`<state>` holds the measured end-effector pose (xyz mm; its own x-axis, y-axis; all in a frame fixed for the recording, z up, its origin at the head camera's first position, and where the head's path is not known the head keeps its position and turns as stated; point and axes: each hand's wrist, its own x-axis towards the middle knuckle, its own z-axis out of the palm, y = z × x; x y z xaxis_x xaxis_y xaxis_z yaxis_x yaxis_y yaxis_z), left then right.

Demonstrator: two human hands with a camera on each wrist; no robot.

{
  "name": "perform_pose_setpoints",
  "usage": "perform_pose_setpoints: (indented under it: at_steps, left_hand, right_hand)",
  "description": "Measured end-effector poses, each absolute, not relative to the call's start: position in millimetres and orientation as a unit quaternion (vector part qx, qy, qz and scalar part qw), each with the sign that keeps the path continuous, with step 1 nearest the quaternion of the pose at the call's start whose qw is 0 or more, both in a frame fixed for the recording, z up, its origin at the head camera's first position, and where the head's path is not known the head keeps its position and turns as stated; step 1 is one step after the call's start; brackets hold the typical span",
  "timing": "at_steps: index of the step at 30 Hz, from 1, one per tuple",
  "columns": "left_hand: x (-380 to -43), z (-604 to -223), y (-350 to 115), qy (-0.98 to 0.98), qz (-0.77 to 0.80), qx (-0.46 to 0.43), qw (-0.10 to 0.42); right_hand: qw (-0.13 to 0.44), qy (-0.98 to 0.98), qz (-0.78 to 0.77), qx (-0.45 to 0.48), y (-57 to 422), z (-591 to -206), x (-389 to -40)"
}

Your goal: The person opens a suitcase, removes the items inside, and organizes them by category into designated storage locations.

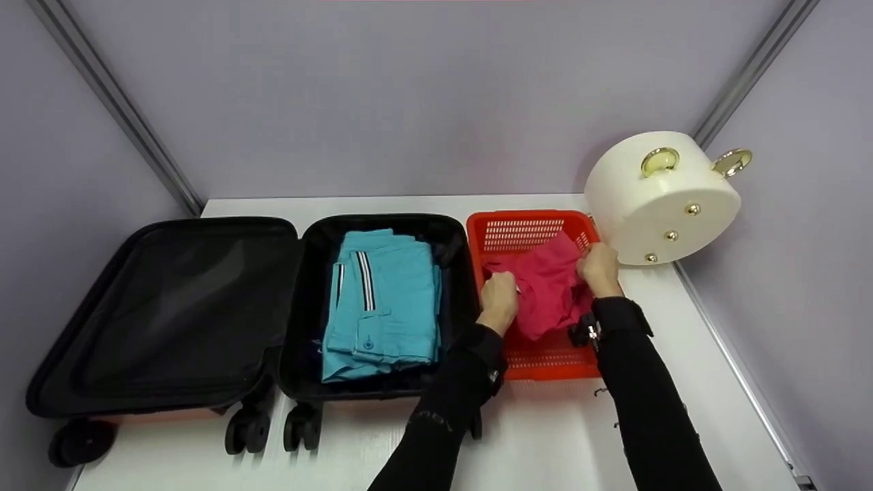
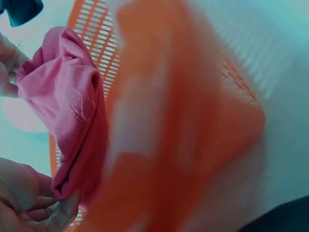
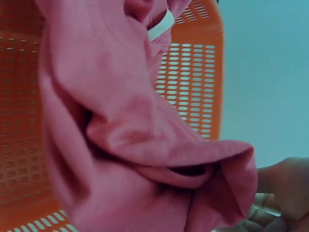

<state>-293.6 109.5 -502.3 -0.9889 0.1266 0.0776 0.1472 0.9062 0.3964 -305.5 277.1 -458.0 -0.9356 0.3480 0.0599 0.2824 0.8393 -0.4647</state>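
A pink-red garment (image 1: 545,279) is bunched up over the red plastic basket (image 1: 545,375), held at both sides. My left hand (image 1: 500,300) grips its left edge. On the other side, my right hand (image 1: 600,269) pinches the cloth near the basket's right rim. Seen from the right wrist, the garment (image 3: 120,111) hangs in loose folds, with a white label (image 3: 161,25) near its top. What kind of garment it is cannot be told.
Left of the basket lies an open black-lined suitcase (image 1: 184,307), with folded turquoise clothing (image 1: 402,286) in its right half. A round cream case (image 1: 655,204) with gold rings stands behind and right of the basket. Pale walls (image 1: 436,95) enclose the white table (image 1: 545,443).
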Motion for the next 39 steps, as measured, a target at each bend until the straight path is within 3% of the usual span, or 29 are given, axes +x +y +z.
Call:
perform_pose_setpoints:
  at_steps: [8,14,18,19,28,39]
  left_hand:
    - [-290,-512,114,-0.977,-0.204,-0.066,-0.010]
    - [-298,-549,132,-0.987,-0.146,-0.060,0.024]
    - [-304,-557,132,-0.987,-0.138,-0.078,-0.016]
    - [-297,-542,127,-0.986,-0.140,-0.080,-0.039]
    - [-276,-508,106,-0.981,-0.153,-0.121,0.001]
    - [-271,-464,51,-0.956,-0.233,-0.132,0.123]
  right_hand:
    - [0.063,-0.961,0.208,-0.170,278,-478,-304]
    - [0.010,-0.956,0.212,-0.202,280,-492,-298]
    - [-0.010,-0.950,0.215,-0.226,286,-500,-293]
    - [-0.016,-0.949,0.218,-0.229,287,-502,-292]
    - [-0.095,-0.958,0.189,-0.195,291,-496,-289]
    - [-0.011,-0.964,0.205,-0.169,260,-473,-297]
